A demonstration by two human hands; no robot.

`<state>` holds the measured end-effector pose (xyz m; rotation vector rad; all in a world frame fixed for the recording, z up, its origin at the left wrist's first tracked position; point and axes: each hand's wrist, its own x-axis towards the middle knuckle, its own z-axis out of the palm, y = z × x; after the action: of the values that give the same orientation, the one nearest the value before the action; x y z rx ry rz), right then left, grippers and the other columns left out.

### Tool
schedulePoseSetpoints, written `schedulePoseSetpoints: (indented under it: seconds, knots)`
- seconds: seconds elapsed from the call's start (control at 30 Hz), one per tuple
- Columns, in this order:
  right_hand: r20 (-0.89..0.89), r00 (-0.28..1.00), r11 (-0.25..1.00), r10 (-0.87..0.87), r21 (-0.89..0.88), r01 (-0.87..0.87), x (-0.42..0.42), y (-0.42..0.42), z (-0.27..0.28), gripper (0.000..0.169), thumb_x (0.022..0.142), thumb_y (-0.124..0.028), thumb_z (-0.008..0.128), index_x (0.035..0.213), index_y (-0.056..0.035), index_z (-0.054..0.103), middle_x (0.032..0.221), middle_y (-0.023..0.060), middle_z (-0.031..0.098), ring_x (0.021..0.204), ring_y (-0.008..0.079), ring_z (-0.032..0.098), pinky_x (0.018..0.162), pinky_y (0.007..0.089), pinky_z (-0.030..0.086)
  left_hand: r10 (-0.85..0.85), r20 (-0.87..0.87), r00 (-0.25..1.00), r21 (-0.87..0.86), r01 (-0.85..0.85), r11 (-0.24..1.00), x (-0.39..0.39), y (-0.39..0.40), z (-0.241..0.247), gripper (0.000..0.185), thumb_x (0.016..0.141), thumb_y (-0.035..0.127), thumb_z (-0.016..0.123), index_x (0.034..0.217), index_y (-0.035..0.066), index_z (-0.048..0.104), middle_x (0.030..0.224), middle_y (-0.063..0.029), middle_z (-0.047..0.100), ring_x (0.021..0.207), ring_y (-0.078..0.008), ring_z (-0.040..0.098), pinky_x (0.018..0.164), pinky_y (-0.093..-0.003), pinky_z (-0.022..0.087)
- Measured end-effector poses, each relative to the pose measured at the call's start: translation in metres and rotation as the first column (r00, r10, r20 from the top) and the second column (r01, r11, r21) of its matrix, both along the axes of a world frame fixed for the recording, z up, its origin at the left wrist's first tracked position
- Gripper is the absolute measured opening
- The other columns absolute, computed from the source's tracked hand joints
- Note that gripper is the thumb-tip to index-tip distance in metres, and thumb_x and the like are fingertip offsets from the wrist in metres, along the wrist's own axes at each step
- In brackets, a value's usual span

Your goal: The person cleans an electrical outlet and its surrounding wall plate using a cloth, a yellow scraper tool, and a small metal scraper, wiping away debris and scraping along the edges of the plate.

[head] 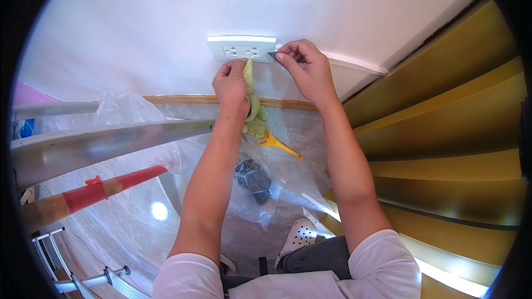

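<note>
A white double wall outlet [242, 49] is set in the white wall in front of me. My left hand [231, 83] pinches a yellow-green cloth [248, 75] just below the outlet plate, and the cloth hangs down towards the floor. In the fingertips of my right hand [306, 66] is a small, thin dark piece [274, 56], perhaps a blade or a scrap of sandpaper. Its pointed end lies at the plate's right edge; I cannot tell whether it touches. A white cable trunking [353, 62] runs along the wall to the right of the plate.
On the floor lie a yellow scraper-like tool [282, 145], clear plastic sheeting [137, 224] and a dark bundle [254, 178] in plastic. Metal bars [112, 143] and a red-and-tan pole [85, 195] reach in from the left. Gold-brown folded panels [436, 133] stand at right.
</note>
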<state>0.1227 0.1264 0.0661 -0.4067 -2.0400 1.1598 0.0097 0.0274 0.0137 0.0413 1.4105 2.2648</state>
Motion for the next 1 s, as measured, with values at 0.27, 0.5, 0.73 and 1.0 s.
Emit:
schedulePoseSetpoints:
  seconds: [0.27,0.5,0.73,1.0]
  knots:
    - [0.007,0.999,0.999,-0.033,0.034,0.032,0.0,-0.001,-0.001,0.012,0.082,-0.01,0.069,0.089,-0.0012,0.063,0.079,0.0009,0.059,0.07,0.0085,0.051,0.066,0.0231,0.044,0.033,-0.196,0.98,-0.146,-0.062,0.987,0.006,-0.005,0.009,0.019,0.077,0.014,0.073,0.084,-0.003,0.066,0.077,-0.0044,0.062,0.067,-0.0104,0.052,0.063,-0.025,0.044]
    - [0.005,0.999,0.996,-0.037,0.086,0.037,-0.001,-0.004,0.0,0.012,0.082,-0.009,0.068,0.088,-0.0007,0.063,0.079,0.0019,0.058,0.071,0.0095,0.051,0.066,0.0232,0.044,0.119,-0.341,0.933,-0.218,-0.202,0.955,0.015,0.002,0.008,0.019,0.077,0.012,0.071,0.084,-0.005,0.067,0.076,-0.0056,0.063,0.066,-0.0094,0.051,0.061,-0.0241,0.043]
    - [0.003,0.999,0.996,-0.039,0.075,0.039,-0.001,-0.004,-0.002,0.012,0.082,-0.009,0.068,0.088,-0.0001,0.063,0.08,0.0028,0.058,0.071,0.0101,0.052,0.067,0.0237,0.044,0.165,-0.254,0.953,-0.106,-0.197,0.975,0.028,0.007,0.005,0.019,0.077,0.011,0.071,0.086,-0.005,0.066,0.076,-0.0052,0.062,0.065,-0.0088,0.05,0.06,-0.0235,0.043]
    - [0.0,0.999,0.996,-0.042,0.082,0.042,-0.001,-0.006,-0.001,0.012,0.082,-0.009,0.068,0.088,-0.0001,0.063,0.08,0.0034,0.058,0.071,0.0107,0.053,0.067,0.0238,0.044,0.184,-0.543,0.819,-0.205,-0.342,0.917,0.023,0.011,0.001,0.015,0.077,0.012,0.072,0.084,0.001,0.067,0.082,-0.0036,0.055,0.06,-0.0104,0.045,0.057,-0.0246,0.041]
